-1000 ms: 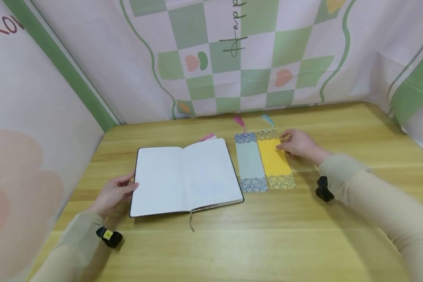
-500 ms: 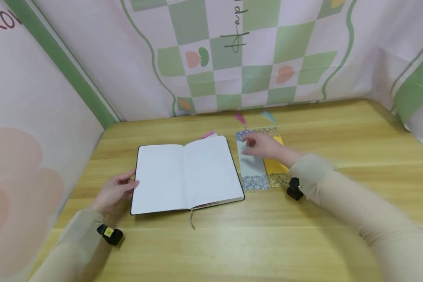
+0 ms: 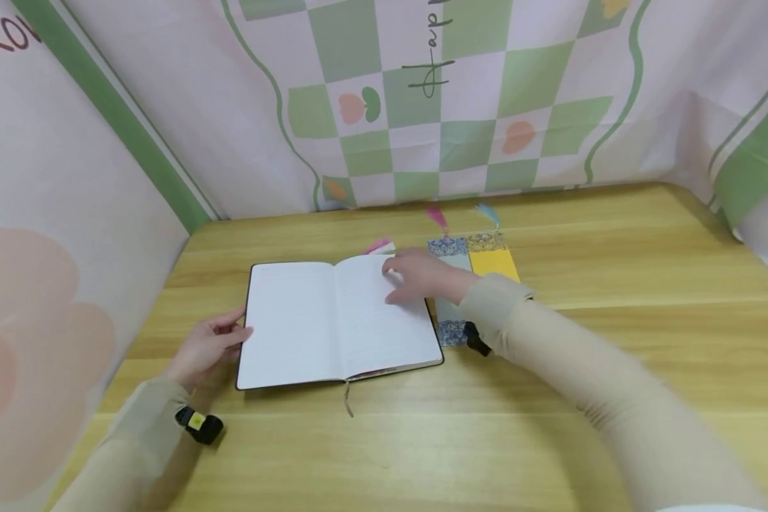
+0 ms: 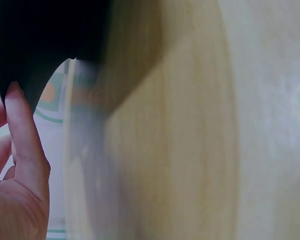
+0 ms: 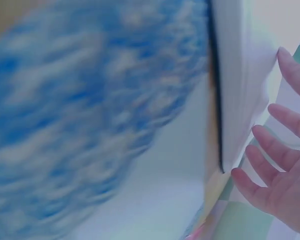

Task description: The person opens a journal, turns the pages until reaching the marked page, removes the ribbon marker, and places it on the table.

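The right hand (image 3: pixel 419 276), we notice, has moved left from above the tasselled grey bookmark (image 3: pixel 446 311) to the open notebook (image 3: pixel 294 320), fingers loosely spread and empty (whether they touch the right page, we cannot tell). On the wooden table (image 3: pixel 422 441), the left hand (image 3: pixel 206 348) pinches the notebook's left edge.

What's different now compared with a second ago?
The right hand has moved left, from the yellow bookmark, past the pale bookmark, to the right side of the open notebook; it holds nothing visible. The left hand still grips the notebook's left edge, and both bookmarks lie where they were.
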{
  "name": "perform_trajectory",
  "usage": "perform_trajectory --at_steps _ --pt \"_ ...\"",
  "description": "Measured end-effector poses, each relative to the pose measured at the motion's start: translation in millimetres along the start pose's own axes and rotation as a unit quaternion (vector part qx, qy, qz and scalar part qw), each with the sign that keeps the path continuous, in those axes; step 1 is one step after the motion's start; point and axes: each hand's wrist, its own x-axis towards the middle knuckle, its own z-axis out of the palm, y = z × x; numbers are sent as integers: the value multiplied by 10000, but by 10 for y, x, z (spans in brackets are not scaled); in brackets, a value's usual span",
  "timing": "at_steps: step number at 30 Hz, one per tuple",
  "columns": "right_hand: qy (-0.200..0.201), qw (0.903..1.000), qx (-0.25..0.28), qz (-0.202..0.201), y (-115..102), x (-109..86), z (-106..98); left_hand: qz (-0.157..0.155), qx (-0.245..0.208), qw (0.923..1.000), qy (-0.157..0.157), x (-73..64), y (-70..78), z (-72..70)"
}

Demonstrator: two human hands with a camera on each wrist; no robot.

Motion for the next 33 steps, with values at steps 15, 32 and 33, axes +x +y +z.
perform_trajectory --at_steps 15,32,33 --pt "-670 9935 -250 884 -141 198 -78 56 -5 10000 51 -19 -14 19" --pt "-477 9879 -1041 1042 -117 223 -146 40 -53 9999 133 -27 3 32" --pt "-414 9878 -1106 1019 -126 222 -141 32 -69 9999 131 -29 8 32"
